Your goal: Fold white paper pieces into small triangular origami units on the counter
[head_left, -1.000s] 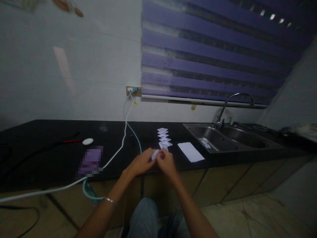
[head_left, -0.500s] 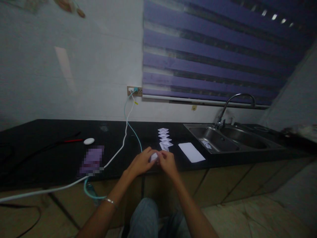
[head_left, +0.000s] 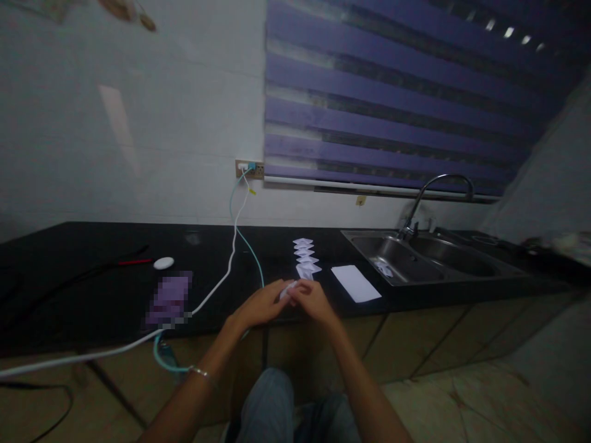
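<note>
A small folded piece of white paper (head_left: 287,290) is pinched between my two hands at the counter's front edge. My left hand (head_left: 264,303) is closed on its left side, and my right hand (head_left: 313,298) grips it from the right with bent fingers. The fingers cover most of the paper, so its full shape is hidden. Just beyond my hands, several folded white paper pieces (head_left: 305,252) lie in a column on the black counter. Right of my right hand rests a stack of flat white paper sheets (head_left: 357,283).
A steel double sink (head_left: 369,249) with a tap (head_left: 418,206) is set in the counter (head_left: 221,246) at right. White and teal cables run from a wall socket (head_left: 250,169). Left lie a white oval object (head_left: 163,263), a red-and-black strip (head_left: 135,262) and a blurred purple item (head_left: 170,298).
My right fingers have shifted left over the folded paper, and my left hand has flattened somewhat against it. Less of the paper shows. The things on the counter have stayed in place.
</note>
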`<action>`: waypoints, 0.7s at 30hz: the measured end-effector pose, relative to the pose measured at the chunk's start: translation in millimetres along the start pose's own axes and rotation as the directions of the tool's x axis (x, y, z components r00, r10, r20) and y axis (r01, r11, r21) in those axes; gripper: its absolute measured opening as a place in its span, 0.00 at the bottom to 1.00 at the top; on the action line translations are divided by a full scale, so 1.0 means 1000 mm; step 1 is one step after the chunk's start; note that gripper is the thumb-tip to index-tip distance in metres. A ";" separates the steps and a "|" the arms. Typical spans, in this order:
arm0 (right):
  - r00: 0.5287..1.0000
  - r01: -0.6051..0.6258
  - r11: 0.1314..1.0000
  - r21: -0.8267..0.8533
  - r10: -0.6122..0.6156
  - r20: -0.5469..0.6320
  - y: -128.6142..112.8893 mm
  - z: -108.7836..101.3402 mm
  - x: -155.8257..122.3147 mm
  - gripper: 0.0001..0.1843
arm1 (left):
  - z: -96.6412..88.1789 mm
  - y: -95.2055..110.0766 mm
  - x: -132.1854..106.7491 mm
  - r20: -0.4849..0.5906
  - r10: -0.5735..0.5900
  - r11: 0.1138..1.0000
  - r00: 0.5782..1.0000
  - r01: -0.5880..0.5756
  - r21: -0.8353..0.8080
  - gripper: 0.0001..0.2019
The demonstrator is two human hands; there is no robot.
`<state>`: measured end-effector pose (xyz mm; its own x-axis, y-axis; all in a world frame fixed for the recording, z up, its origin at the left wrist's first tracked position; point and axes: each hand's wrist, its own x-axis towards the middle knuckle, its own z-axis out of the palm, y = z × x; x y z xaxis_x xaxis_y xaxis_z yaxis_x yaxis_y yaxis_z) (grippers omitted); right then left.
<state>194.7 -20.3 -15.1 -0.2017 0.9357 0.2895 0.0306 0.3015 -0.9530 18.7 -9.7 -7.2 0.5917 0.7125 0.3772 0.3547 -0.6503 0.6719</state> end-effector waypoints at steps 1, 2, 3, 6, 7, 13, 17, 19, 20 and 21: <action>1.000 -0.003 1.000 0.008 0.003 0.009 0.000 -0.001 0.000 0.13 | -0.001 0.002 0.000 0.012 -0.005 1.000 1.000 0.005 -0.024 0.19; 1.000 -0.006 1.000 0.012 0.005 0.015 0.000 -0.002 0.000 0.13 | -0.003 0.005 0.000 0.019 -0.008 0.999 1.000 0.009 -0.050 0.19; 1.000 -0.010 1.000 0.013 0.010 0.022 0.000 -0.003 0.000 0.13 | -0.004 0.007 0.000 0.030 -0.007 0.997 1.000 0.009 -0.080 0.19; 0.999 -0.022 0.999 0.023 0.021 0.035 0.001 -0.005 0.001 0.14 | -0.008 0.010 0.000 0.071 0.013 0.985 0.997 0.000 -0.171 0.17; 0.999 -0.026 0.999 0.035 0.025 0.039 0.000 -0.005 0.001 0.14 | -0.009 0.011 0.001 0.086 0.016 0.981 0.996 0.001 -0.193 0.17; 0.998 -0.024 0.999 0.034 0.022 0.052 0.002 -0.002 0.001 0.14 | -0.008 0.004 0.001 0.099 0.013 0.992 0.995 -0.001 -0.129 0.21; 0.993 0.039 0.982 -0.183 -0.059 -0.102 0.008 0.006 0.001 0.11 | 0.000 -0.007 0.001 -0.068 0.015 0.991 0.998 -0.005 0.137 0.19; 0.971 0.094 0.931 -0.353 -0.165 -0.176 0.008 0.011 0.000 0.10 | 0.003 -0.010 0.001 -0.129 0.052 0.966 0.990 -0.018 0.258 0.19; 0.958 0.115 0.897 -0.427 -0.213 -0.190 0.007 0.013 -0.001 0.09 | 0.004 -0.011 0.001 -0.159 0.067 0.952 0.985 -0.016 0.304 0.19; 0.949 0.129 0.863 -0.489 -0.251 -0.193 0.006 0.015 -0.002 0.09 | 0.004 -0.010 0.001 -0.188 0.074 0.940 0.979 -0.006 0.340 0.19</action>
<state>180.3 -22.9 -22.8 -0.0097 0.8473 0.5310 0.4791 0.4700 -0.7413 18.5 -3.5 -16.4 0.4701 0.6989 0.5391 0.5762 -0.7056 0.4124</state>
